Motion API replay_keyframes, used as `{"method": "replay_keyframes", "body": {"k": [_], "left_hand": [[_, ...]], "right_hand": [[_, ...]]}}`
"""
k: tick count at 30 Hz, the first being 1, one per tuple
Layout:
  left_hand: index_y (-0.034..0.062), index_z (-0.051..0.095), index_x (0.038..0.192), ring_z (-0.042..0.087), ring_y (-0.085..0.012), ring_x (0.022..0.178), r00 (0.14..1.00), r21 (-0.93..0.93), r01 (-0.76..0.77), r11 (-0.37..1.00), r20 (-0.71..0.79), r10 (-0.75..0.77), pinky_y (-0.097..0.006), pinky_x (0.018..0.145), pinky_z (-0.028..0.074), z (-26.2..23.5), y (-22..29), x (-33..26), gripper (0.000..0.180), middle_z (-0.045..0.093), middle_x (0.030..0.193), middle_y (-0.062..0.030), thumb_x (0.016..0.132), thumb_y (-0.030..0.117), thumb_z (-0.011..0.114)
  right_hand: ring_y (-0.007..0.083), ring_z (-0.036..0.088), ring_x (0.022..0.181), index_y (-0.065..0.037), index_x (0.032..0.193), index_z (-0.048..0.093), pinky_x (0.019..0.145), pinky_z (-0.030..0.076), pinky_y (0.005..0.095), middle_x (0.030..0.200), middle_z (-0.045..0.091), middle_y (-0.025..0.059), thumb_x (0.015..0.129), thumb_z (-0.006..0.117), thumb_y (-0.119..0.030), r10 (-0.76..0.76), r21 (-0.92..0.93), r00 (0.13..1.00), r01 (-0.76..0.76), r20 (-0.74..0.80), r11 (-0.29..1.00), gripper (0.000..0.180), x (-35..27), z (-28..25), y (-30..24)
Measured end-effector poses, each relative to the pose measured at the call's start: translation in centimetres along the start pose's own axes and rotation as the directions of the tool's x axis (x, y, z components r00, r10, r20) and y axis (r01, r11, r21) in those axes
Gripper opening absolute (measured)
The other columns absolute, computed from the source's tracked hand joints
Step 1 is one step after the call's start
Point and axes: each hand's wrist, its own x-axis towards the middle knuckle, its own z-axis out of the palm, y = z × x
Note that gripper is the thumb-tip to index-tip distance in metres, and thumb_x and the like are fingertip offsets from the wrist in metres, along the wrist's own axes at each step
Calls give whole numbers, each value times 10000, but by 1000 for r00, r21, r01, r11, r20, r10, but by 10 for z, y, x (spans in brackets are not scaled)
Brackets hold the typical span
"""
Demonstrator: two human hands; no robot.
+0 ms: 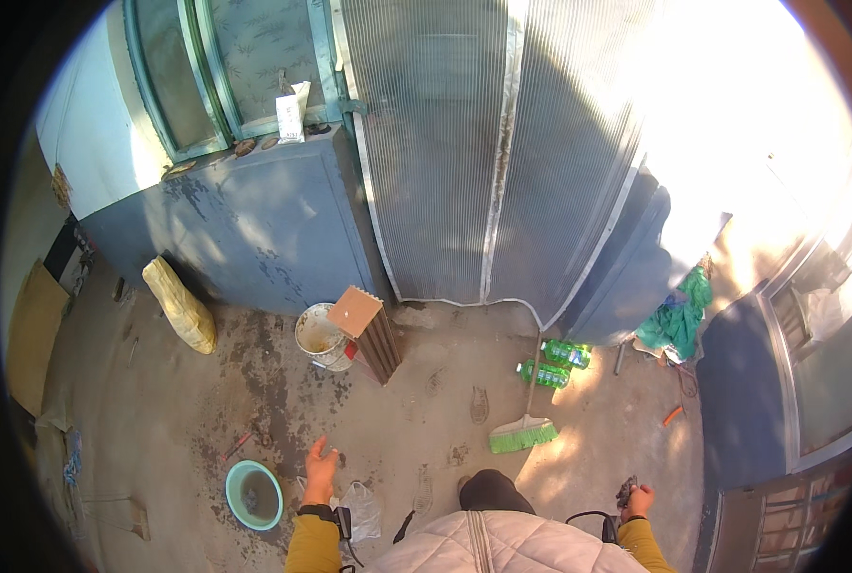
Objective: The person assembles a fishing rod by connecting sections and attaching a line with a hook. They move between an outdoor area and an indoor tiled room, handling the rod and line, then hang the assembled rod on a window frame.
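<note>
My left hand (321,472) is held out with its fingers apart, and nothing shows in it. To its left, a light teal basin (233,498) stands on the ground with murky water inside. Beside my left wrist lies a thin clear plastic bag (363,511). Out on the right, my right hand (640,503) is closed on a small dark grey crumpled thing (625,490); it looks like a wet rag, but its kind is not clear. A broom with green bristles (523,436) leans in front of me, its handle against the striped door curtain (445,191).
Two packs of green bottles (544,373) lie by the broom. A white bucket (317,334) and a brown wooden stool (361,329) stand by the wall, left of the doorway. A yellow sack (182,306) leans further left. Green cloth (679,320) and an orange-handled tool (673,415) are at right.
</note>
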Motion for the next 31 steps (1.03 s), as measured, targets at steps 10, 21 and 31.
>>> {"method": "replay_keyframes", "body": {"k": [10,21,31], "left_hand": [[54,564,1261,507,-151,1178,491,-350,-568,745,583,648,-283,946,427,285,376,160,372,443,1416,-30,903,-30,512],[28,516,1299,497,-178,1231,282,-405,-329,853,820,498,-286,1013,379,539,617,299,390,555,1312,-78,913,-22,486],[26,268,1463,207,-246,1427,625,-644,-726,241,-472,621,-366,1137,206,535,842,584,667,254,1535,-119,856,-49,534]], "right_hand": [[138,549,655,-91,1265,466,569,472,287,776,548,40,810,620,21,-182,-36,908,211,377,977,493,-28,356,-235],[193,620,790,-73,1212,510,731,494,319,872,640,100,776,734,-93,-324,181,52,741,945,647,490,-91,717,-498],[139,576,845,-81,1206,524,745,472,263,913,617,61,793,699,-19,-436,198,311,575,845,794,453,-39,950,-656]]}}
